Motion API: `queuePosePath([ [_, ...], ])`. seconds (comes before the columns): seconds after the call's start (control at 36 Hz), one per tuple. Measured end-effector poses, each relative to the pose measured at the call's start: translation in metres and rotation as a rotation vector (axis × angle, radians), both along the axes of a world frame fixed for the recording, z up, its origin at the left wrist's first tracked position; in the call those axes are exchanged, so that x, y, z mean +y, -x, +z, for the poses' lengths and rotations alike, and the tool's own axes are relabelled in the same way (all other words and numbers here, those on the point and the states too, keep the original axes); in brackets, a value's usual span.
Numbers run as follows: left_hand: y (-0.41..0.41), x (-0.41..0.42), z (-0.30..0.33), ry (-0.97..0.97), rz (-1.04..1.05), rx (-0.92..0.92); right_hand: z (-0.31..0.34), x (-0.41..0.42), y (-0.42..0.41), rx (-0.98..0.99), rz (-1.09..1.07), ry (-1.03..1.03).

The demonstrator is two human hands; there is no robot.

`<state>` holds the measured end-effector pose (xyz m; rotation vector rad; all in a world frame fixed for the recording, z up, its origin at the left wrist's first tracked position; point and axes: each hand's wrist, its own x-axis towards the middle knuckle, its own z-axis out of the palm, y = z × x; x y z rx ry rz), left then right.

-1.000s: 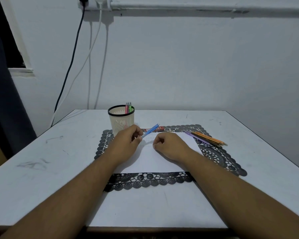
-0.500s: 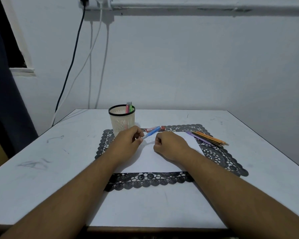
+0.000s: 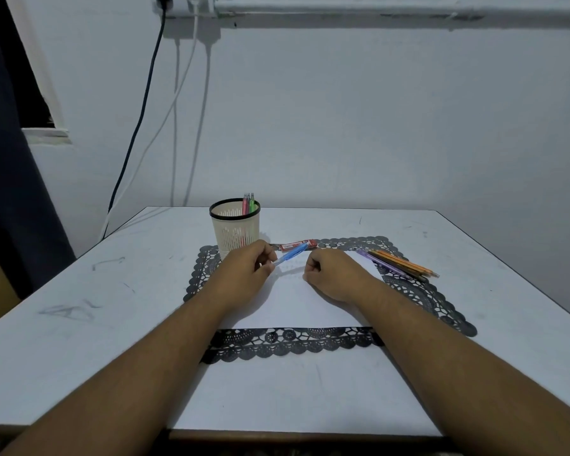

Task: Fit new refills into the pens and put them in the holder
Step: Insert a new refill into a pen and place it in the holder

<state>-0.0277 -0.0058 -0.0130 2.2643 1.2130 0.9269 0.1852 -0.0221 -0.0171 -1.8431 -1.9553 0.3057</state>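
Observation:
My left hand (image 3: pixel 247 271) pinches a blue pen (image 3: pixel 292 254) by its near end, the pen pointing up and to the right just above the white sheet (image 3: pixel 297 301). My right hand (image 3: pixel 333 274) rests on the sheet with its fingers curled; what they hold is hidden. A cream mesh holder (image 3: pixel 235 229) with a black rim stands behind my left hand, with pink and green pens (image 3: pixel 248 204) in it. A red refill packet (image 3: pixel 298 245) lies behind the blue pen. Several orange and purple pens (image 3: pixel 399 264) lie at the right on the mat.
A black lace mat (image 3: pixel 435 304) lies under the sheet on the white table (image 3: pixel 79 291). The wall stands close behind the table. Cables (image 3: pixel 139 126) hang down the wall at the left, beside a dark curtain.
The blue pen in my left hand has tilted lower, from raised over the mat down close to the sheet. My right hand has barely shifted.

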Motion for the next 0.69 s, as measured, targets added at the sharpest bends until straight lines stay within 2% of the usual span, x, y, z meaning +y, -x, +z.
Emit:
queuePosePath([
  [0.19, 0.000, -0.002, 0.000, -0.008, -0.004, -0.012, 0.001, -0.002, -0.003, 0.009, 0.029, -0.020],
  [0.28, 0.000, -0.003, 0.000, -0.003, -0.004, -0.012, 0.000, -0.002, -0.008, 0.105, 0.025, -0.069],
  [0.42, 0.000, -0.002, -0.001, -0.004, 0.008, 0.006, 0.001, -0.001, -0.015, 0.382, -0.018, -0.136],
  [0.56, 0.000, -0.003, -0.001, 0.005, 0.018, 0.023, 0.001, 0.000, -0.020, 0.406, -0.066, -0.097],
  [0.69, -0.001, -0.003, -0.002, 0.015, 0.016, 0.023, -0.005, 0.000, -0.024, 0.544, -0.065, -0.068],
])
